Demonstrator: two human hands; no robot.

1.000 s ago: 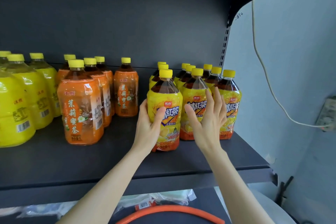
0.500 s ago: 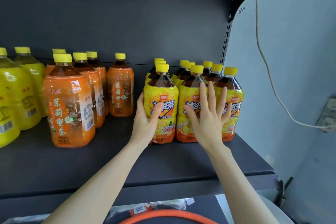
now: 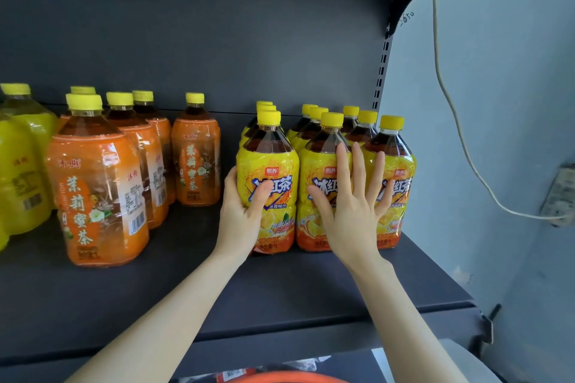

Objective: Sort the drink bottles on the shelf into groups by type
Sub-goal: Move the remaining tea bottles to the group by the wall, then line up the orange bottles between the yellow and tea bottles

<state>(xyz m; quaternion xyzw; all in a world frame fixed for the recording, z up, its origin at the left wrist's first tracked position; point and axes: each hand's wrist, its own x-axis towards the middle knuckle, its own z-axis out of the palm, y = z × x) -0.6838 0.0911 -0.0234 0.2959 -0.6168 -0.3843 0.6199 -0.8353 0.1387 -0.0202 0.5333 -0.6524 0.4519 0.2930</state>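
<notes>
Several yellow-labelled iced tea bottles stand in three rows at the right of the dark shelf (image 3: 217, 298). My left hand (image 3: 241, 211) grips the front bottle of the left row (image 3: 270, 165), thumb across its label. My right hand (image 3: 354, 211) lies flat with spread, straight fingers against the front middle bottle (image 3: 320, 158) and the front right bottle (image 3: 395, 158). Several orange-labelled jasmine tea bottles (image 3: 99, 183) stand in the middle-left, one of them (image 3: 196, 152) apart near the back. Yellow juice bottles (image 3: 21, 171) fill the far left.
The shelf's back panel and an upper shelf enclose the space. A slotted upright (image 3: 381, 71) marks the right end, with a pale wall, a hanging cable (image 3: 451, 102) and a socket (image 3: 560, 193) beyond. Bare shelf lies in front of the bottles. An orange curved object (image 3: 289, 378) sits below.
My left hand has pushed the gripped iced tea bottle back into line with the front row. My right hand moved in and flattened against the two neighbouring bottles. The view shifted slightly right.
</notes>
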